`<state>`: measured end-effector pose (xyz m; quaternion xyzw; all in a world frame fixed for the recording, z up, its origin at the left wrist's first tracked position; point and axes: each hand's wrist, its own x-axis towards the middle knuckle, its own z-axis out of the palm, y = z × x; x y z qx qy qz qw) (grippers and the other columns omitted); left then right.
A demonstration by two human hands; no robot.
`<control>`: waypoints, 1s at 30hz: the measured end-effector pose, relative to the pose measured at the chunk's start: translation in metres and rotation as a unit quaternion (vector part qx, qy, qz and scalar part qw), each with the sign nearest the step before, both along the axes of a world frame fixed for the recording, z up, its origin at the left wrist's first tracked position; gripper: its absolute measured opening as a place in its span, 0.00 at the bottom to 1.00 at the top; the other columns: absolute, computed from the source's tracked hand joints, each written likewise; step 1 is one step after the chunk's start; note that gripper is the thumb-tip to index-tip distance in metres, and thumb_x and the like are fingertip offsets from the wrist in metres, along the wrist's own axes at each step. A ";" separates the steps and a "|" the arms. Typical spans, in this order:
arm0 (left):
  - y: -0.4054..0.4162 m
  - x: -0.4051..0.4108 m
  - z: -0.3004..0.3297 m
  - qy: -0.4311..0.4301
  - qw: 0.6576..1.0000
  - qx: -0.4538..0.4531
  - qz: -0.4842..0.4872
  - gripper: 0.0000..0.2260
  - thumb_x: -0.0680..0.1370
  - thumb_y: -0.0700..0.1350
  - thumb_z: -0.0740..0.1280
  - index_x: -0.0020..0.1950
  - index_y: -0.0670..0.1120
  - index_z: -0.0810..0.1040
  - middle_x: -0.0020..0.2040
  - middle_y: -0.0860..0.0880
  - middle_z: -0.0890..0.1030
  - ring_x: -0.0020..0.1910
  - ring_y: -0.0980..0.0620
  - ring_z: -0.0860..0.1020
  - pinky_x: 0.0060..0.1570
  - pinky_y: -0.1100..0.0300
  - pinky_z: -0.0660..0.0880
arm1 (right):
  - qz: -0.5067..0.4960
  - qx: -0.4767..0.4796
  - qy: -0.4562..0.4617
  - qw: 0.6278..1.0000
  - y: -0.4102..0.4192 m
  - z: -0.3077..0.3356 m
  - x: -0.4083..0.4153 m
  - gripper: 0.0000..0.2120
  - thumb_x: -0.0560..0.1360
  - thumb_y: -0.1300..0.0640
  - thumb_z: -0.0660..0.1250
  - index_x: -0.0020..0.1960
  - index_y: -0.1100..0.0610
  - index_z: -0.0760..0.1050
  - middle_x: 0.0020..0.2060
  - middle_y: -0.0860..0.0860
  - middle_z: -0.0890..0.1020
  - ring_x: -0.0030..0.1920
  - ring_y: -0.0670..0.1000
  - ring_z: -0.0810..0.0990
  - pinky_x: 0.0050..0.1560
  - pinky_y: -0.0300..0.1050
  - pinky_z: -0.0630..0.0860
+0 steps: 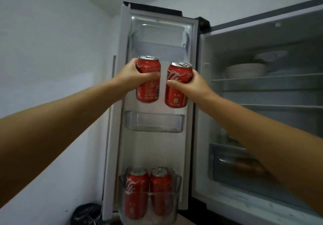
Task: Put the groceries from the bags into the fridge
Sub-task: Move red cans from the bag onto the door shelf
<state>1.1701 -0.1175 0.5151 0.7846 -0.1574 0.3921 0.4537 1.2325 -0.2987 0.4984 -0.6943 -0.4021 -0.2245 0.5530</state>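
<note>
Left hand (134,75) and right hand (188,83) each clench a stiff, smooth can, left can (148,85) and right can (176,92), mid-frame before the fridge door (157,146); likely full and weighty, best wrapped round the middle.

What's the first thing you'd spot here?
Two red cans held up in front of the open fridge door: the left can in the left hand, the right can in the right hand. Two more cans stand in the bottom door bin.
</note>
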 end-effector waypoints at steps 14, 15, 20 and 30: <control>0.014 0.038 -0.049 0.137 0.988 0.002 0.068 0.10 0.72 0.53 0.71 0.50 0.53 0.76 0.45 0.51 0.83 0.41 0.56 0.83 0.38 0.64 0.79 | -0.031 -0.126 0.026 0.991 0.032 -0.033 0.062 0.35 0.68 0.40 0.72 0.68 0.56 0.66 0.57 0.51 0.80 0.54 0.52 0.81 0.53 0.49 0.80; 0.013 0.038 -0.049 0.144 0.987 0.004 0.064 0.11 0.73 0.53 0.71 0.52 0.52 0.76 0.47 0.50 0.83 0.43 0.55 0.83 0.40 0.62 0.79 | -0.040 -0.129 0.027 0.990 0.031 -0.033 0.061 0.37 0.69 0.40 0.72 0.69 0.56 0.62 0.58 0.51 0.78 0.56 0.52 0.80 0.53 0.48 0.79; 0.014 0.037 -0.052 0.149 0.986 -0.010 0.078 0.32 0.70 0.54 0.73 0.68 0.47 0.63 0.56 0.49 0.78 0.49 0.52 0.80 0.48 0.56 0.79 | -0.048 -0.145 0.024 0.988 0.024 -0.032 0.052 0.40 0.71 0.39 0.69 0.73 0.53 0.52 0.64 0.52 0.74 0.55 0.51 0.79 0.52 0.46 0.78; 0.022 0.019 -0.069 0.074 0.995 0.020 0.065 0.41 0.72 0.50 0.73 0.76 0.50 0.51 0.72 0.44 0.65 0.65 0.49 0.72 0.53 0.58 0.74 | -0.106 -0.124 -0.015 0.987 0.020 -0.038 0.022 0.44 0.71 0.38 0.67 0.77 0.50 0.47 0.71 0.54 0.69 0.64 0.53 0.75 0.54 0.42 0.72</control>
